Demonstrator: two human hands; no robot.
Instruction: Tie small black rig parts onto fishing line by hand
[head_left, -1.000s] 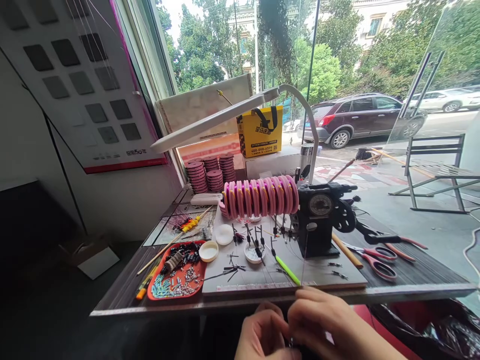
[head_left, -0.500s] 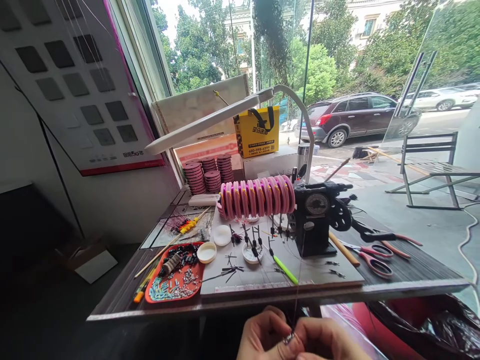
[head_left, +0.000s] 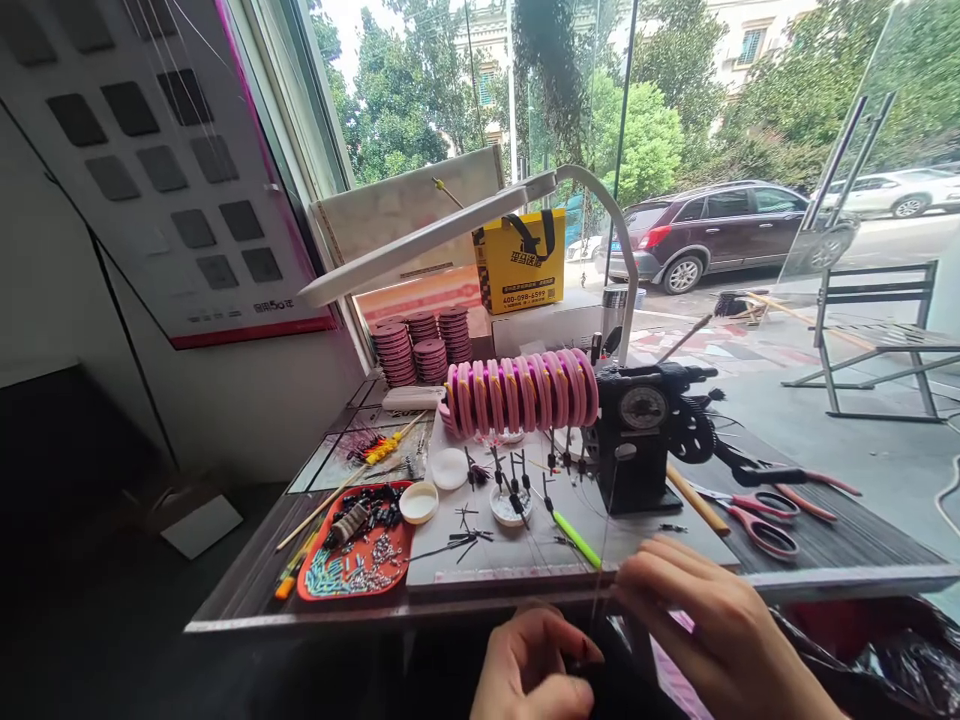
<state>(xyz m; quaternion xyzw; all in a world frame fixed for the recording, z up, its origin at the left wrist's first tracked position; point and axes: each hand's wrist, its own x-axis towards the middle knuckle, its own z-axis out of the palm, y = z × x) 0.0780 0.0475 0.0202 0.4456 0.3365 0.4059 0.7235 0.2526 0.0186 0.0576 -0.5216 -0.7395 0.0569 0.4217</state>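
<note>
My left hand is below the table's front edge, thumb and fingers curled into a pinch. A thin line runs down to it from the black winding machine; any small piece at the fingertips is too dark to make out. My right hand is apart from the left, over the board's front edge, its fingers stretched forward beside the line, with nothing visible in them. Just beyond its fingertips lies a small dark metal connector. The machine carries a row of pink foam spools. A bright green stick lies to the left.
A red tray holds small metal parts and tubes. White dishes, scissors, pliers and a wooden handle lie around the machine. A white lamp arches overhead. Spool stacks and a yellow bag stand behind.
My hands were together at a small metal piece on the line. The right hand has moved away, up and right, to the board's edge; the left stays low. The view has shifted slightly.
</note>
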